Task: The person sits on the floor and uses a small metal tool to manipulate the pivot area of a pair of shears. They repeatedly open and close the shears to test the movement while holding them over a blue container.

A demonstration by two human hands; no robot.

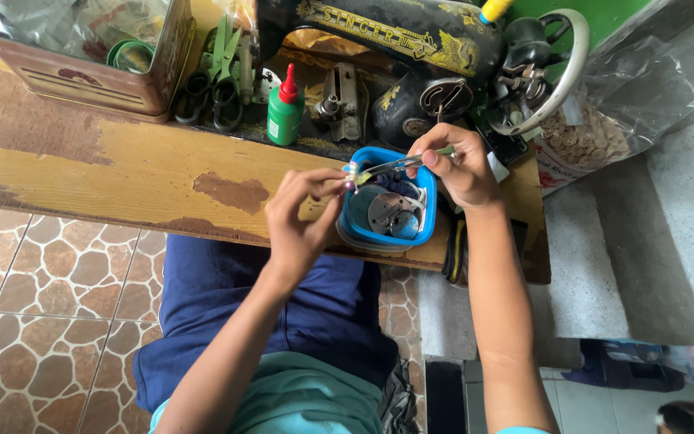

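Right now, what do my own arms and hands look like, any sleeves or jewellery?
Both forearms are bare to the elbows. The left hand and right hand show no gloves, rings, watch or bracelets. A hint of light blue sleeve appears at the right arm's bottom edge.

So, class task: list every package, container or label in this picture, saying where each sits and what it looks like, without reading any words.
Blue tub: table edge, below both hands, rounded, metal parts inside.
Green bottle: beside the sewing machine, red pointed cap.
Tin box: top left, rectangular, brownish-red.
Clear bag: right, pale round pieces inside.
Gold lettering: along the machine's black arm.
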